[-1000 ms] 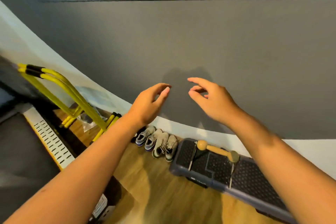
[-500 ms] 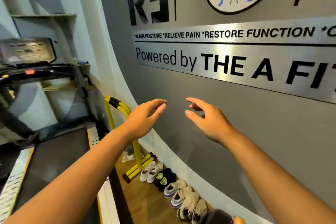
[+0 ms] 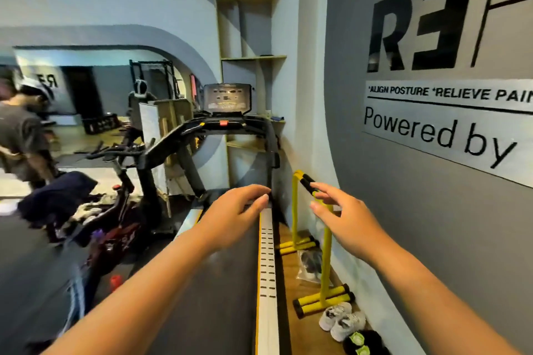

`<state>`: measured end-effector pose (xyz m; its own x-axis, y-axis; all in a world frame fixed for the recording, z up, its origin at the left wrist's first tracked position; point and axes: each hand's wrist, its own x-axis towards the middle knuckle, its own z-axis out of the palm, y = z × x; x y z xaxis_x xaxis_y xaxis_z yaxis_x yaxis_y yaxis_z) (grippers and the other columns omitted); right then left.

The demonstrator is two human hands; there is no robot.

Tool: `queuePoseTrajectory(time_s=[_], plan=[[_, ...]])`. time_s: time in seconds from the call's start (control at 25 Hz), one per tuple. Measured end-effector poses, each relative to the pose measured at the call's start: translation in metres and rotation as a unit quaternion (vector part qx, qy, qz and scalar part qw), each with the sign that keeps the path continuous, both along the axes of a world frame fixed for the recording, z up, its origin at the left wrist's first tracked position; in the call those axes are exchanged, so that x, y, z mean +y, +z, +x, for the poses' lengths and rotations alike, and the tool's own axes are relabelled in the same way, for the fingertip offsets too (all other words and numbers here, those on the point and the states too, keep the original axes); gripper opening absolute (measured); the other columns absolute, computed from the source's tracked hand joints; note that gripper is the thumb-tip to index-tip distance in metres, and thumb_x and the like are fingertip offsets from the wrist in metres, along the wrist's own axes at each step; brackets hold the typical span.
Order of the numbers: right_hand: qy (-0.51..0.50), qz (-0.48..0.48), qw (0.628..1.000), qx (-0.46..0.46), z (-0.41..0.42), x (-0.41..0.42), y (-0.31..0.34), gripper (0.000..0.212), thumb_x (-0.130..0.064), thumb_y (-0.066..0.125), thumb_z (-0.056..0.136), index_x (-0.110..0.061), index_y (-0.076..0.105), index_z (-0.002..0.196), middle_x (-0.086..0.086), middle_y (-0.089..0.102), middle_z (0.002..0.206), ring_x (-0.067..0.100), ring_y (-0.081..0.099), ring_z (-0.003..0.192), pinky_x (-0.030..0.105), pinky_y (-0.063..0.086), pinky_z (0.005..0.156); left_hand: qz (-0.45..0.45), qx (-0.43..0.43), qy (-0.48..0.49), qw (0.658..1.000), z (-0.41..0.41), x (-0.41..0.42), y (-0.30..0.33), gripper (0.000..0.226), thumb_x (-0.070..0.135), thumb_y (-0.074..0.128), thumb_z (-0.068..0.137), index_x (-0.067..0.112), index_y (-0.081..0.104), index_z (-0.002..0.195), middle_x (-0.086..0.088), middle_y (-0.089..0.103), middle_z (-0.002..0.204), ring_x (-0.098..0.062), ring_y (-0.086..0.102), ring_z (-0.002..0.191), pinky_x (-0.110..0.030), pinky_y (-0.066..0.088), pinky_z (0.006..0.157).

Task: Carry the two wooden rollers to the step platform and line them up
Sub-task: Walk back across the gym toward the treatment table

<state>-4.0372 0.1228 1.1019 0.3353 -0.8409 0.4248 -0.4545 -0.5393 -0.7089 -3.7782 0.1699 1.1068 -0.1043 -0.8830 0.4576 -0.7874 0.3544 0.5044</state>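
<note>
My left hand (image 3: 233,215) and my right hand (image 3: 347,217) are held out in front of me at chest height, palms facing each other, fingers spread and empty. Neither wooden roller is in view, and the step platform is out of the frame too. Both hands hover over the right edge of a treadmill belt (image 3: 219,282).
A treadmill (image 3: 227,121) stands straight ahead. Yellow parallette bars (image 3: 311,228) and pairs of shoes (image 3: 341,321) line the wooden floor strip along the grey wall on the right. An exercise bike (image 3: 115,181) stands to the left, with a person (image 3: 20,135) beyond it.
My view has swung left and up, away from the step platform with a wooden roller on it, towards the treadmill. Both hands stay empty and apart in front of me.
</note>
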Motion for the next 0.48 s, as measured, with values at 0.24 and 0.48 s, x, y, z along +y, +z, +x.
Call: queuePoseTrajectory(time_s=[0.24,0.48], plan=[[0.189,0.002,0.982,-0.003,0.101,-0.013,0.002,0.044,-0.043,0.064,0.097,-0.044,0.057,0.140,-0.016,0.066,0.129,0.000,0.057,0.124,0.037,0.046,0.108,-0.010,-0.004,0.205,0.979,0.070,0.085,0.004,0.043,0.050,0.042,0.102,0.030,0.064,0.132,0.014,0.070,0.124,-0.003,0.061,0.116,-0.030,0.047,0.099],[0.358,-0.003,0.934,0.015,0.193,0.026,-0.002,0.044,-0.043,0.064,0.096,-0.046,0.057,0.140,-0.017,0.066,0.128,0.001,0.056,0.126,0.035,0.046,0.106,0.014,-0.017,0.396,0.918,0.102,0.208,-0.001,0.042,0.051,0.041,0.102,0.032,0.063,0.133,0.012,0.068,0.130,-0.006,0.061,0.119,-0.037,0.049,0.100]])
